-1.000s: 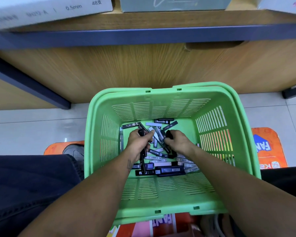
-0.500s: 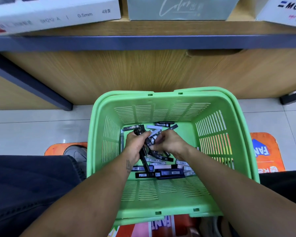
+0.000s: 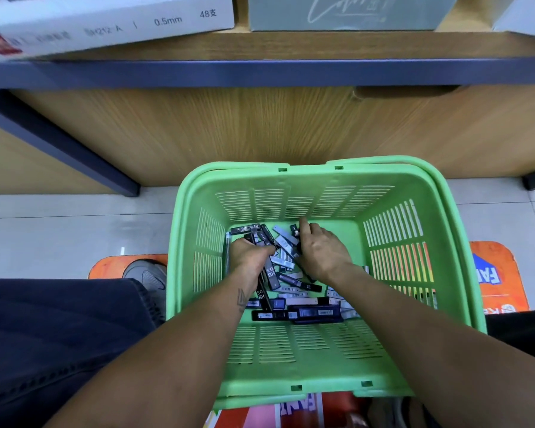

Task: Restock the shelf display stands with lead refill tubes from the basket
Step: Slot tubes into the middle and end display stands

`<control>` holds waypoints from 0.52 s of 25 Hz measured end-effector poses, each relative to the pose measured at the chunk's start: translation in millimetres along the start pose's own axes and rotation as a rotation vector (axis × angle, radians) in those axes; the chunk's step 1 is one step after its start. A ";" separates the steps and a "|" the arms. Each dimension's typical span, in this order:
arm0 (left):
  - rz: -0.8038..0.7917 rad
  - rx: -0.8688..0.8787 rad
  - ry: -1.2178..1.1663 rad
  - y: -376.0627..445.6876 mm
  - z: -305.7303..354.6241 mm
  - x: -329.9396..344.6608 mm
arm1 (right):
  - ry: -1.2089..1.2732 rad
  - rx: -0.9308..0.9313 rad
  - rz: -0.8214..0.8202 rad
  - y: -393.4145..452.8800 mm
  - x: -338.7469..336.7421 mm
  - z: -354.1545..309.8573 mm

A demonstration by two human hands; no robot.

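Observation:
A green plastic basket (image 3: 414,186) stands on the floor below me, with several black and grey lead refill tubes (image 3: 306,312) scattered over its bottom. Both my hands are inside it. My left hand (image 3: 249,253) grips a bundle of several black tubes marked HB 0.5 (image 3: 271,274), which stick out from both ends of the fist. My right hand (image 3: 320,250) reaches toward the far wall, its fingers on a dark tube (image 3: 294,230) lying there; whether it pinches that tube is unclear.
A wooden shelf unit with a dark blue edge (image 3: 260,72) rises right behind the basket. On the shelf sit a white 0.5mm box (image 3: 112,26) and a grey-green box (image 3: 346,10). Orange floor stickers (image 3: 494,273) flank the basket. My knee (image 3: 59,335) is at the left.
My right hand has left the bundle in my left hand and reached forward to the basket's far side. The left hand still holds its tubes. The view has tilted slightly.

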State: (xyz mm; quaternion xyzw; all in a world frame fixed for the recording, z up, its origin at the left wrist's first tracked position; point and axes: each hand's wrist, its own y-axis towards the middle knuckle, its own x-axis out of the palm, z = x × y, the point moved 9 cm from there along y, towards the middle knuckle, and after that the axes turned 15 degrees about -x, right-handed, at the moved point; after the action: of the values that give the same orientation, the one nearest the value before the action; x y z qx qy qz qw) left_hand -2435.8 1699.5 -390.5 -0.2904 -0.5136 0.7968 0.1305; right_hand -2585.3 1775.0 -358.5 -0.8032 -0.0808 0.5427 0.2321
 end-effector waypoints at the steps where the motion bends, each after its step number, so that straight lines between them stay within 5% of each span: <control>1: 0.055 0.010 0.076 -0.8 0.3 -2.2 | 0.018 0.012 -0.007 -0.9 5.4 -0.2; 6: 0.328 0.142 0.391 -6.6 10.7 -15.3 | 0.252 0.150 0.089 -4.3 9.1 8.9; 13: 0.214 0.107 0.301 -5.0 10.5 1.3 | 0.454 0.328 0.112 -4.0 24.5 18.3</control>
State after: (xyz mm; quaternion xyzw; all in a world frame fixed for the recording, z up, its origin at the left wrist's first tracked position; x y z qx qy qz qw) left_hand -2443.5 1694.5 -383.2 -0.4518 -0.4114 0.7799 0.1358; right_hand -2591.8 1793.0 -382.6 -0.8590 0.1064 0.3670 0.3407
